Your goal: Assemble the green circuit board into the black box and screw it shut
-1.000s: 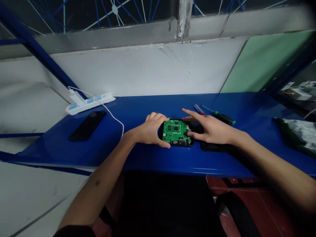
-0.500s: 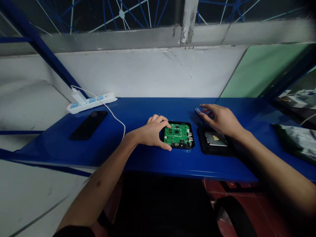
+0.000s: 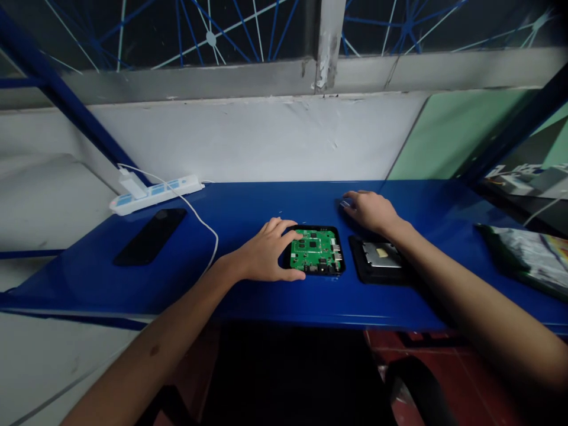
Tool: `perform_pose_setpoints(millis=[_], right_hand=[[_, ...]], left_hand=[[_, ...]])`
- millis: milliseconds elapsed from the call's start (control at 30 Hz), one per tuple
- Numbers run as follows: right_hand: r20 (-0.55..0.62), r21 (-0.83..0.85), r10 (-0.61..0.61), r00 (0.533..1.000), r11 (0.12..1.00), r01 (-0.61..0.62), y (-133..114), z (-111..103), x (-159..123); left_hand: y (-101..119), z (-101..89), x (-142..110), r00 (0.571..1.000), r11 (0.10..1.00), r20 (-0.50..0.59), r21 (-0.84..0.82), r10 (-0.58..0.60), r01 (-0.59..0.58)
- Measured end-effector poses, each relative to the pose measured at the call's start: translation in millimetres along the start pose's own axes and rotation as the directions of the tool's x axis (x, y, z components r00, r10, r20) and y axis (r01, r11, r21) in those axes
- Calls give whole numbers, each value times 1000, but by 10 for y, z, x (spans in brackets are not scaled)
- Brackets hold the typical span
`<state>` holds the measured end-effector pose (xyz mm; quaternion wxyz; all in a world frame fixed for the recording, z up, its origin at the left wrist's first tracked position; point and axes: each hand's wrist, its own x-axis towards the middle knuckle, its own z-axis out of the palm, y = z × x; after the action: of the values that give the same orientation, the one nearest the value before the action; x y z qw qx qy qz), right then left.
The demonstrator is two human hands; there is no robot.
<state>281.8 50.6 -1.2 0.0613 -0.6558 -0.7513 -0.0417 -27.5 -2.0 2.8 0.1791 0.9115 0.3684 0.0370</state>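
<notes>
My left hand [image 3: 268,251] lies at the left side of an open black device case [image 3: 341,260], thumb at its near edge and fingers at its far edge, gripping it. Inside the case sits a green circuit board [image 3: 313,245] with metal ports along its right side. Farther back on the table, my right hand [image 3: 370,210] has its fingers closed down over a small clear bluish piece [image 3: 344,203], mostly hidden under the fingertips. Below my right wrist rests a black cover [image 3: 364,273] with a silver metal plate [image 3: 380,254] on it, partly hidden by the forearm.
On the blue table [image 3: 284,307], a black phone [image 3: 151,236] lies at left near a white power strip [image 3: 157,194] with a plugged-in charger and white cable [image 3: 199,216]. A shiny plastic bag [image 3: 528,254] is at right. A white wall [image 3: 248,142] stands behind.
My right hand has moved left and closed its fingers onto the small clear piece. My left hand keeps its place on the case. The whole view has shifted slightly.
</notes>
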Motion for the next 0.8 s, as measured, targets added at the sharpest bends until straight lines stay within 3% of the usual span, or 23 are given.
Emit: perform_pose_setpoints(millis=[267,467,567,633,700,800], right_hand=[[-2,52,-15,1000,999,15,22,15,-36],[-141,164,2,990,986,21,151,-279,-224],[-42,317,-177,983,931,182,303,-418,-470],[51,304,-299,953,914,270,431,-442,-659],[112,261,-297,948,930,260,566,-418,-844],[111,222,-270,957,945,241,737,-346,-1085]], left_hand=[[20,3,8,1000,1000,-18,-11,13,-13],[12,7,1,999,1000,-26,-14,24,-25],[9,14,-5,998,999,-42,-19,40,-40],[19,9,-6,999,999,-33,-23,38,-38],[36,-3,-4,1000,1000,-17,-21,22,-22],[55,-16,0,1000,1000,-9,-16,7,-7]])
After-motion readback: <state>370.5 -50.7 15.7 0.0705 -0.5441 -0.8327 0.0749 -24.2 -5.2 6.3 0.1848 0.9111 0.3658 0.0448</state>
